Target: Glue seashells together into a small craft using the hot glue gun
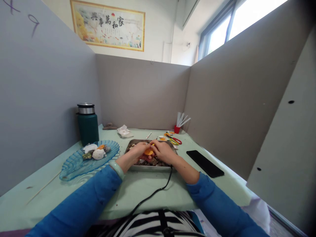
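Observation:
Both of my hands meet over a metal tray (153, 169) that holds many small brown and grey pieces, perhaps shells or stones. Between them is a small orange piece (148, 151). My left hand (140, 152) has its fingers curled under and around this piece, and a pale green bangle circles that wrist. From the right, my right hand (161, 151) touches the orange piece with its fingers bent together at the top. Part of the piece is hidden by the fingers.
At left, a blue shell-shaped plate (71, 167) bears several stones, behind it a green bottle (88, 128). Scissors (175, 141) lie behind the tray, near a red cup (177, 129) of white sticks. A black phone (204, 163) lies right; a black cable (150, 196) crosses the front.

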A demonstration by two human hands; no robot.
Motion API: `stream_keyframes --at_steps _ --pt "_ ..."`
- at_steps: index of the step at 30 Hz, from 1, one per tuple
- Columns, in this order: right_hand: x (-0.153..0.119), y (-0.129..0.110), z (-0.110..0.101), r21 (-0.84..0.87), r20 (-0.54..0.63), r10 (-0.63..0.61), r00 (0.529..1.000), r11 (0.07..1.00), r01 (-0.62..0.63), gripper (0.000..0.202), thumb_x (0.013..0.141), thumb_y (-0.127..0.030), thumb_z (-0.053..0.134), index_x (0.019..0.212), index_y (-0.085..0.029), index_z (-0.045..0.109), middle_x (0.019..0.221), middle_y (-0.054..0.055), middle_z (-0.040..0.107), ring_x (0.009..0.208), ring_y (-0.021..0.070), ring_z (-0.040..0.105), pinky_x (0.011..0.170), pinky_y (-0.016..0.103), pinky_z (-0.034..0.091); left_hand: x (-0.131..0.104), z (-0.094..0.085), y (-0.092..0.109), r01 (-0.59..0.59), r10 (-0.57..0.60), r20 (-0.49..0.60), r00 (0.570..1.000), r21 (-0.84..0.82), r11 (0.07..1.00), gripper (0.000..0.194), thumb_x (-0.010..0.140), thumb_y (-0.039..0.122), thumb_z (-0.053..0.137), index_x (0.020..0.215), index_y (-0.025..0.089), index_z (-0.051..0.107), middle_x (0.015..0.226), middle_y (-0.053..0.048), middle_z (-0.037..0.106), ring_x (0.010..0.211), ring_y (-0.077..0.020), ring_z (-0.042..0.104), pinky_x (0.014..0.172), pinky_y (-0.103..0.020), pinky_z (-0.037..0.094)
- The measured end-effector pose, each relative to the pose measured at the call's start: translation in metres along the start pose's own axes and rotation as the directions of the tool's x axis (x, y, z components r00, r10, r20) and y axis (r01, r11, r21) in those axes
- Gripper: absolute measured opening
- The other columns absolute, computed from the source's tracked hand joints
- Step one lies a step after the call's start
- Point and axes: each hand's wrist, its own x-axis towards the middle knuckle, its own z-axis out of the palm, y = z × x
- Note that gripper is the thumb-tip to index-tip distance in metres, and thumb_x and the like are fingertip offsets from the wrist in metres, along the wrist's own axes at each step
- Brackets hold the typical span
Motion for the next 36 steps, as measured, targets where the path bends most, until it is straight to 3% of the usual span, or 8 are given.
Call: stream_keyframes --at_steps 16,25,36 --pt "0.0 0.0014 0.0015 -0.006 -0.03 -0.001 1.0 1.0 0.001 0.024 0.091 -0.03 0.039 0.102 -0.019 0.057 0.072 0.002 0.064 0.066 0.014 0.056 0.06 0.022 0.034 -0.0031 0.0029 0.0038 -0.011 0.011 -0.032 0.999 -0.012 1.0 0.012 0.08 0.023 0.048 0.074 0.013 0.051 0.057 -0.004 0.059 0.039 -0.0109 0.052 0.044 -0.025 0.046" --pt "0.0002 -0.0007 -0.0006 0.029 -0.048 -0.005 0.999 1.0 0.006 0.025 0.092 -0.031 0.037 0.103 -0.02 0.056 0.073 0.002 0.064 0.067 0.0141 0.057 0.062 0.022 0.036 -0.002 0.0002 0.0029 -0.033 0.038 0.043 0.998 -0.102 0.994 0.014 0.079 0.023 0.048 0.077 0.011 0.053 0.056 -0.004 0.058 0.04 -0.0114 0.051 0.045 -0.027 0.046" --pt "0.001 -0.0009 -0.001 0.052 -0.071 -0.013 0.997 0.999 0.017 0.025 0.092 -0.03 0.036 0.103 -0.02 0.056 0.077 0.003 0.065 0.069 0.0139 0.059 0.065 0.022 0.038 -0.0022 -0.0004 0.0041 -0.05 0.058 0.055 0.997 -0.147 0.988 0.01 0.077 0.021 0.047 0.076 0.012 0.052 0.057 -0.005 0.057 0.041 -0.0117 0.052 0.047 -0.028 0.047"
